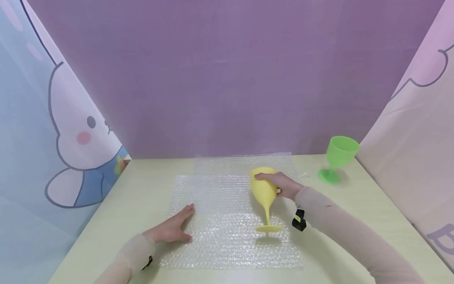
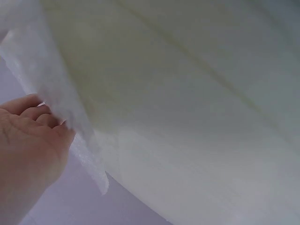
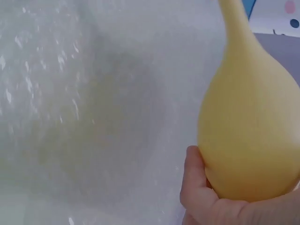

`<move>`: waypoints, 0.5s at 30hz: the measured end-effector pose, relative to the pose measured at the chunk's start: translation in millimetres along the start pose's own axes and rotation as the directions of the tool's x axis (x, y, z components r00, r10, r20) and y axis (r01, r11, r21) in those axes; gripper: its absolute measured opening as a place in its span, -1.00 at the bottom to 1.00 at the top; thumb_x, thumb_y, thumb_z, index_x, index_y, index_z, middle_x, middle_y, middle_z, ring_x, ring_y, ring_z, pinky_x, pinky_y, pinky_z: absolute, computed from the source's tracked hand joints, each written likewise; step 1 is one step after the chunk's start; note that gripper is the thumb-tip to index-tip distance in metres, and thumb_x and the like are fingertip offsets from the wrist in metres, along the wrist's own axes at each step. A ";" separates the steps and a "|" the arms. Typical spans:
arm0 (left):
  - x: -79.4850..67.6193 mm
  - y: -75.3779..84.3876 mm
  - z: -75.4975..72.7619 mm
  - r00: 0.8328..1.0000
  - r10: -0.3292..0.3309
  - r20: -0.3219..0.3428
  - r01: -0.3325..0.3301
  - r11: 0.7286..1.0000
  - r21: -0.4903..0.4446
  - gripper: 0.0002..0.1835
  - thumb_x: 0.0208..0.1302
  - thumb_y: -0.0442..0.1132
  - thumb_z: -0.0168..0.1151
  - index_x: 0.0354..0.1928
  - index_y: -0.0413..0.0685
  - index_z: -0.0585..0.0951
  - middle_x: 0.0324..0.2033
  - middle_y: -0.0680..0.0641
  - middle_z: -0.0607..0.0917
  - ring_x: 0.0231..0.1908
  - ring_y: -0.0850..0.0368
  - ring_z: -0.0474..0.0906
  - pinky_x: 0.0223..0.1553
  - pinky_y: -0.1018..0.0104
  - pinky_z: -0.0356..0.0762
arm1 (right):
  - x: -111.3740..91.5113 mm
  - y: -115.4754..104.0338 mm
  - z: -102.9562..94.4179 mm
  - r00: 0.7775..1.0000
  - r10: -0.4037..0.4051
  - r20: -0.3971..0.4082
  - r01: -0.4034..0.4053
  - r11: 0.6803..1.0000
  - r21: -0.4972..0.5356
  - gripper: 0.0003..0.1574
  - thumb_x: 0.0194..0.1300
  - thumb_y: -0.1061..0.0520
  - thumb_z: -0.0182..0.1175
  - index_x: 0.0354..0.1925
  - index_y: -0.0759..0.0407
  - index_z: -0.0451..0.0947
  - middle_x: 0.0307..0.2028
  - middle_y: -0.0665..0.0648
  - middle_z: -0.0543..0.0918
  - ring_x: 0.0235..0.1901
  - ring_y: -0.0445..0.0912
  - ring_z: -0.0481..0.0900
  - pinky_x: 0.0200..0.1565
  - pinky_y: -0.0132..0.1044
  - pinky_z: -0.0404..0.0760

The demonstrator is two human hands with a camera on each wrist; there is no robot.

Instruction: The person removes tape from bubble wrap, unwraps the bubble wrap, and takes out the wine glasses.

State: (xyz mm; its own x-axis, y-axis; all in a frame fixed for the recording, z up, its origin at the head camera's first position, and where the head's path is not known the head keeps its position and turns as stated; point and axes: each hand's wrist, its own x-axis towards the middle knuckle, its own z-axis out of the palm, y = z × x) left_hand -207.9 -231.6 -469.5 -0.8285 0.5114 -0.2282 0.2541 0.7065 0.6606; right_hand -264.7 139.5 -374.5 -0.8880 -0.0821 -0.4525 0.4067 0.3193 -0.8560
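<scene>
A yellow goblet (image 1: 264, 189) is upright over the right part of a clear bubble wrap sheet (image 1: 216, 221), its shadow just below its foot. My right hand (image 1: 281, 184) grips the goblet's bowl from the right, near the rim. In the right wrist view, fingers (image 3: 193, 176) curl around the bowl of the goblet (image 3: 248, 126), whose stem points to the top of the picture. At the left edge of the bubble wrap, my left hand (image 1: 172, 228) rests with fingers and thumb spread. The left wrist view shows that hand (image 2: 35, 140) beside the sheet's edge (image 2: 70, 93).
A green goblet (image 1: 341, 154) stands upright at the table's back right. The pale table (image 1: 142, 197) meets a purple backdrop (image 1: 227, 79) behind. Printed cloth walls (image 1: 81, 146) flank it on both sides. The bubble wrap's far end reaches the back edge.
</scene>
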 end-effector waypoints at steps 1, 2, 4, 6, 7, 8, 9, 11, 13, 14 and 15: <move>-0.2 -0.3 0.4 1.000 0.001 0.000 -0.001 1.000 0.004 0.05 -0.04 -0.04 0.36 0.40 -0.19 -0.02 0.43 -0.14 -0.16 0.41 -0.16 -0.27 0.34 -0.19 -0.23 | -3.2 -2.3 -4.2 1.000 -0.009 -0.006 0.009 1.000 -0.015 -0.06 -0.05 -0.26 0.32 0.10 0.30 0.24 -0.05 0.19 0.44 -0.13 -0.02 0.47 -0.16 -0.18 0.59; -0.4 -0.3 0.6 1.000 0.002 0.000 -0.002 1.000 0.004 0.04 -0.03 -0.05 0.36 0.40 -0.19 -0.02 0.43 -0.14 -0.16 0.41 -0.16 -0.27 0.34 -0.18 -0.23 | -6.3 -4.4 -8.9 1.000 -0.017 -0.009 0.016 0.999 -0.029 -0.06 -0.04 -0.25 0.32 0.10 0.29 0.24 -0.05 0.18 0.43 -0.12 -0.02 0.46 -0.15 -0.18 0.58; -1.0 1.0 0.2 1.000 0.005 0.000 -0.005 1.000 0.005 0.03 -0.02 -0.06 0.36 0.40 -0.20 -0.02 0.43 -0.15 -0.16 0.41 -0.16 -0.27 0.34 -0.18 -0.22 | -12.4 -9.6 -20.0 0.999 -0.031 -0.009 0.031 0.999 -0.042 -0.08 -0.03 -0.24 0.32 0.10 0.28 0.24 -0.05 0.16 0.43 -0.10 -0.03 0.45 -0.12 -0.18 0.56; -0.9 3.0 -0.4 1.000 0.003 0.001 -0.003 1.000 0.008 0.02 -0.01 -0.06 0.35 0.40 -0.20 -0.03 0.43 -0.15 -0.15 0.41 -0.17 -0.27 0.34 -0.18 -0.22 | -18.8 -13.5 -32.4 0.998 -0.057 -0.017 0.056 0.997 -0.060 -0.11 -0.01 -0.23 0.31 0.08 0.27 0.26 -0.08 0.14 0.45 -0.12 -0.05 0.45 -0.11 -0.19 0.54; -0.8 4.0 -0.5 1.000 0.001 0.000 -0.001 1.000 0.010 0.03 -0.01 -0.06 0.35 0.40 -0.21 -0.03 0.43 -0.16 -0.15 0.41 -0.17 -0.27 0.34 -0.18 -0.22 | -22.8 -15.2 -38.7 0.997 -0.069 -0.022 0.067 0.995 -0.067 -0.14 -0.01 -0.23 0.31 0.06 0.27 0.27 -0.10 0.12 0.45 -0.13 -0.06 0.44 -0.11 -0.21 0.53; -0.6 4.6 -0.3 1.000 0.000 0.000 0.000 1.000 0.006 0.03 -0.01 -0.06 0.35 0.40 -0.21 -0.03 0.43 -0.16 -0.15 0.40 -0.18 -0.26 0.34 -0.19 -0.22 | -27.2 -16.7 -45.1 0.996 -0.083 -0.029 0.080 0.994 -0.075 -0.17 0.00 -0.22 0.31 0.04 0.26 0.29 -0.12 0.11 0.45 -0.13 -0.07 0.44 -0.10 -0.21 0.53; -0.7 5.1 -0.3 1.000 0.000 0.001 0.000 1.000 0.004 0.03 -0.02 -0.06 0.35 0.40 -0.21 -0.02 0.43 -0.16 -0.15 0.40 -0.18 -0.27 0.34 -0.19 -0.22 | -31.8 -18.1 -51.6 0.994 -0.099 -0.037 0.096 0.992 -0.084 -0.19 0.01 -0.22 0.31 0.03 0.26 0.30 -0.13 0.09 0.45 -0.14 -0.09 0.45 -0.10 -0.21 0.53; -0.5 5.4 0.3 1.000 -0.001 0.001 0.001 1.000 0.005 0.04 -0.03 -0.05 0.36 0.40 -0.22 -0.02 0.43 -0.17 -0.14 0.40 -0.19 -0.26 0.34 -0.19 -0.22 | -41.0 -19.7 -64.3 0.989 -0.134 -0.057 0.127 0.986 -0.110 -0.23 0.02 -0.22 0.30 0.00 0.26 0.32 -0.18 0.06 0.48 -0.18 -0.12 0.46 -0.09 -0.22 0.52; -0.5 5.5 1.0 1.000 -0.004 0.000 0.004 1.000 0.007 0.04 -0.03 -0.04 0.36 0.40 -0.21 -0.01 0.43 -0.16 -0.14 0.40 -0.18 -0.26 0.34 -0.19 -0.22 | -49.2 -20.2 -77.3 0.983 -0.170 -0.071 0.160 0.979 -0.125 -0.28 0.04 -0.21 0.29 -0.03 0.25 0.34 -0.25 0.00 0.51 -0.24 -0.16 0.50 -0.10 -0.23 0.53; -0.3 5.1 1.5 1.000 -0.003 -0.003 0.003 1.000 0.008 0.04 -0.04 -0.04 0.36 0.40 -0.21 -0.01 0.43 -0.17 -0.14 0.40 -0.19 -0.25 0.34 -0.19 -0.22 | -53.2 -20.1 -83.7 0.979 -0.189 -0.073 0.178 0.975 -0.132 -0.30 0.05 -0.21 0.28 -0.05 0.24 0.36 -0.29 -0.03 0.54 -0.27 -0.18 0.52 -0.11 -0.25 0.53; -0.2 5.0 1.9 1.000 -0.006 -0.003 0.006 1.000 0.013 0.03 -0.04 -0.04 0.36 0.40 -0.21 -0.01 0.43 -0.16 -0.14 0.40 -0.18 -0.25 0.34 -0.19 -0.21 | -56.7 -19.8 -90.0 0.976 -0.208 -0.069 0.198 0.971 -0.135 -0.34 0.07 -0.20 0.28 -0.06 0.24 0.37 -0.34 -0.05 0.57 -0.30 -0.19 0.55 -0.13 -0.27 0.54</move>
State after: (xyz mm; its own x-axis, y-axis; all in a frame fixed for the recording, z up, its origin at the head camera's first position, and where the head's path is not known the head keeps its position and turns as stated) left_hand -205.5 -227.2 -467.5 -0.8315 0.5057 -0.2299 0.2557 0.7159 0.6497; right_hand -241.7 222.8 -309.4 -0.9659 -0.0815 -0.2458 0.1900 0.4216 -0.8866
